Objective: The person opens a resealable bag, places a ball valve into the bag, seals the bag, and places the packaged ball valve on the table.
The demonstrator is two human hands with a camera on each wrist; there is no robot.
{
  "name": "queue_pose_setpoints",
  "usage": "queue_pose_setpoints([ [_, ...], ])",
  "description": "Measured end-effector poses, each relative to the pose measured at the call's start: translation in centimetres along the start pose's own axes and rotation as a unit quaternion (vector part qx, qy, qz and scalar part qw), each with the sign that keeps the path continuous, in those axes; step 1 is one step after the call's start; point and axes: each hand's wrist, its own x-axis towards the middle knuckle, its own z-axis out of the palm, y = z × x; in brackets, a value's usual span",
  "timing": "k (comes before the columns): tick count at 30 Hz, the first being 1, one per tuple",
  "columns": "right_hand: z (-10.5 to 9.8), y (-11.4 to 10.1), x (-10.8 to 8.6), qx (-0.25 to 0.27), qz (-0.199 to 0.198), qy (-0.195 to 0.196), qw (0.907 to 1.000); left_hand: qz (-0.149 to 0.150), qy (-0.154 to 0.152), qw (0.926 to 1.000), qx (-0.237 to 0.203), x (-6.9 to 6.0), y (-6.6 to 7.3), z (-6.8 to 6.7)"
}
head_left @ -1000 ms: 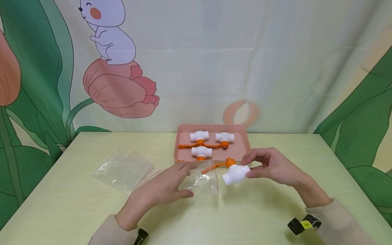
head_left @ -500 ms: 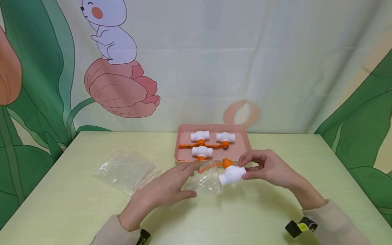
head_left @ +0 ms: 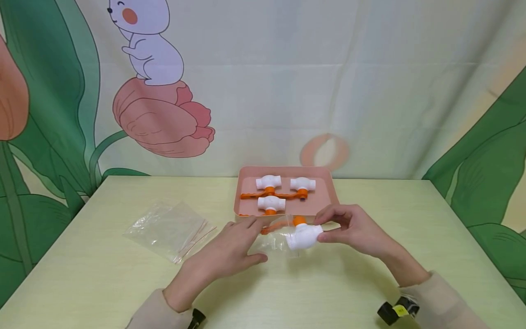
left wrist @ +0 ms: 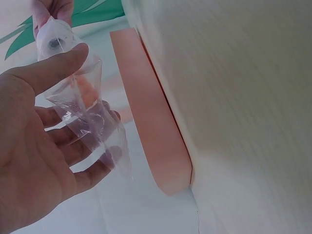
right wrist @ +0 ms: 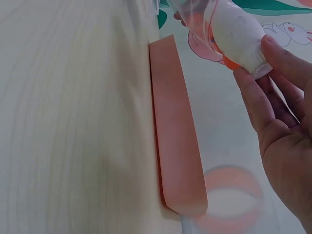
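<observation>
My right hand (head_left: 353, 230) pinches one end of a white plastic ball valve (head_left: 307, 236) with an orange lever handle. The lever and the valve's far end lie inside a clear zip bag (head_left: 269, 246); the end at my right fingertips is outside it. My left hand (head_left: 219, 253) holds the bag up above the table. In the left wrist view the thumb lies over the near side of the bag (left wrist: 92, 117) and the curved fingers lie behind it. The right wrist view shows thumb and fingers on the ribbed end of the valve (right wrist: 239, 34).
Behind the hands stands a pink tray (head_left: 320, 205) with several similar valves, such as a white valve (head_left: 268, 182) at its back left. Flat clear zip bags (head_left: 164, 230) lie on the table (head_left: 328, 292) at the left. A printed curtain (head_left: 263, 91) hangs behind.
My right hand has moved left with the valve, sliding its lever and far end deeper into the bag. The left hand has shifted slightly right, still holding the bag.
</observation>
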Motion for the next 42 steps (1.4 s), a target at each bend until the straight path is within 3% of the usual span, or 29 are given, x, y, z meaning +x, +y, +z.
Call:
queue_pose_setpoints([
  [10,0.9,-0.5,-0.1,0.004,-0.016,0.007,0.9998,-0.011,0.009,0.9999,-0.002,0.2,0.0,0.3],
  [26,2.9,-1.3,0.1,0.04,-0.03,0.013,0.9986,0.002,0.024,0.9996,-0.015,0.7,0.7,0.1],
  [36,3.5,-1.6,0.0,0.029,-0.017,0.032,0.9989,0.003,0.029,0.9995,-0.009,0.8,1.0,0.1],
  [42,3.8,-1.7,0.1,0.011,-0.043,0.044,0.998,0.003,0.038,0.9992,0.006,1.0,1.2,0.1],
])
